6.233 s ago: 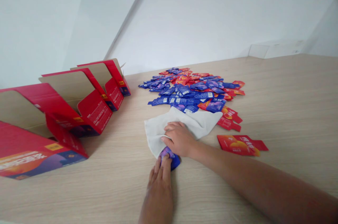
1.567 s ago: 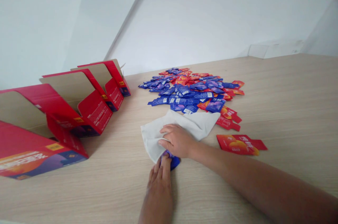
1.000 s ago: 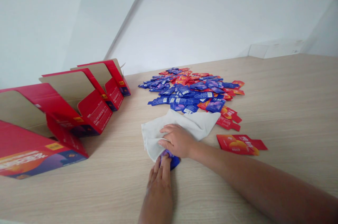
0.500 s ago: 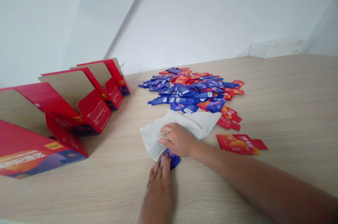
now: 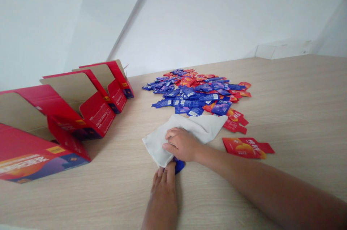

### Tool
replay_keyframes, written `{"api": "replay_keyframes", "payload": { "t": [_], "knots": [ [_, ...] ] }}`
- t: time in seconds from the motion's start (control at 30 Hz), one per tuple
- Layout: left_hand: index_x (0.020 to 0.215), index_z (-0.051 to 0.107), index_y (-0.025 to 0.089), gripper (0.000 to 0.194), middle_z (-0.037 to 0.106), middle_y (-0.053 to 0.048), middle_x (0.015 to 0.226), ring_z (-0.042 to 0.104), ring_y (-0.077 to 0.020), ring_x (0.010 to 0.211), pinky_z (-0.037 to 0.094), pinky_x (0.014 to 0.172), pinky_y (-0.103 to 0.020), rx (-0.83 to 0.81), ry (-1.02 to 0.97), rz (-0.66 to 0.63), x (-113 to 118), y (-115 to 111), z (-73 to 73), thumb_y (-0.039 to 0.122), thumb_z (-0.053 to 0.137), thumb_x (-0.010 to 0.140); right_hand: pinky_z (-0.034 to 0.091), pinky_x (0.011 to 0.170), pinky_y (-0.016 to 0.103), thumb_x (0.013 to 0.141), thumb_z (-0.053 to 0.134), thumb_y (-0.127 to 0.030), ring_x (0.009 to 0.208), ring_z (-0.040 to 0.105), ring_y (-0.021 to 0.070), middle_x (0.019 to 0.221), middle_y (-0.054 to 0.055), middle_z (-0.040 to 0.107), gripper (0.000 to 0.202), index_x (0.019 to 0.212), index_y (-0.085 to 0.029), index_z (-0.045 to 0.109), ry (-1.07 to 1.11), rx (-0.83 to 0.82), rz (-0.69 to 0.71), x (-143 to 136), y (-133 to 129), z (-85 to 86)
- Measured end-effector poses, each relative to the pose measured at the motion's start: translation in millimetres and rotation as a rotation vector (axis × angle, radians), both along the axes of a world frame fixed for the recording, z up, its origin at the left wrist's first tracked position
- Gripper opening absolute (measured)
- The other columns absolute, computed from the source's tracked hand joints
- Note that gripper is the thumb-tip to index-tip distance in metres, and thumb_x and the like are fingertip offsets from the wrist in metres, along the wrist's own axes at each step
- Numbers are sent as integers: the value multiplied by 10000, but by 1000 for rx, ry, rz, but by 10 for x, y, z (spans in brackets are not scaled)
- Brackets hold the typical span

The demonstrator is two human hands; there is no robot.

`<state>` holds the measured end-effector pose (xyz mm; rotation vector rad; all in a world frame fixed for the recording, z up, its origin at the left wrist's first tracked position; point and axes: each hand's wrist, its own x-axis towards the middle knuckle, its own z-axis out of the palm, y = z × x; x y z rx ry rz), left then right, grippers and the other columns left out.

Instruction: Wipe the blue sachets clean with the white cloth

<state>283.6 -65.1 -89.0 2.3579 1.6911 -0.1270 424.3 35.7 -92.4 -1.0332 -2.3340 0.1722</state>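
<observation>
My right hand [image 5: 183, 144] presses a grey-white cloth [image 5: 204, 126] against the table, its fingers curled into the fabric. Under the cloth's near edge lies a purple-blue sachet [image 5: 179, 166], mostly covered, with one corner showing. My left hand [image 5: 164, 179] rests at that same edge with its fingers stretched forward and flat against the sachet. The cloth hides the left fingertips.
Past the cloth spreads a heap of blue and red sachets [image 5: 189, 92]. A single red-orange sachet [image 5: 244, 148] lies right of my right hand. Several open red cardboard boxes [image 5: 99, 114] stand in a row on the left. A white wall [image 5: 217, 16] rises behind the table.
The cloth's near-left part has shifted towards me and now covers more of the sachet and the left fingertips. My right hand has moved only slightly; the left stays in place.
</observation>
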Motion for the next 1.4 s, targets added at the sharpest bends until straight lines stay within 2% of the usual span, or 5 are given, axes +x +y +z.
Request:
{"api": "replay_keyframes", "payload": {
  "t": [0.27,0.5,0.87,1.1,1.4],
  "knots": [
    [1427,229,63,672,284,-145,1512,231,-196,1387,263,1134,-394,-20,7,19,-23,-6,-11,-38,111,774,386,942,370,937,450,-374,1074,553,225,1117,110,660,371,811,-149,717,-3,5,-5,-4,-27,25],
    [1436,189,59,702,221,-141,1525,200,-188,1392,244,1143,-407,-42,11,9,-8,-1,2,-65,98,752,386,946,371,934,449,-386,1068,553,229,1076,105,666,373,805,-153,711,-27,3,0,-1,-35,25],
    [1386,338,68,683,378,-169,1461,281,-193,1371,259,1132,-398,-2,34,-1,3,-5,51,-61,134,747,402,911,362,924,471,-402,998,562,212,976,92,675,368,769,-147,685,23,6,45,-10,-18,4],
    [1413,269,56,703,326,-167,1487,288,-179,1369,252,1134,-382,1,13,13,8,-13,36,-69,107,740,388,939,380,933,452,-393,1068,548,228,1110,106,654,374,798,-152,706,5,2,15,-2,-43,29],
    [1417,257,80,722,291,-158,1500,264,-167,1374,271,1131,-416,10,-39,22,-16,-11,-35,-83,119,726,391,914,366,927,465,-397,1028,549,222,1023,98,661,359,804,-157,703,-24,11,20,-5,-32,32]
  ]
}}
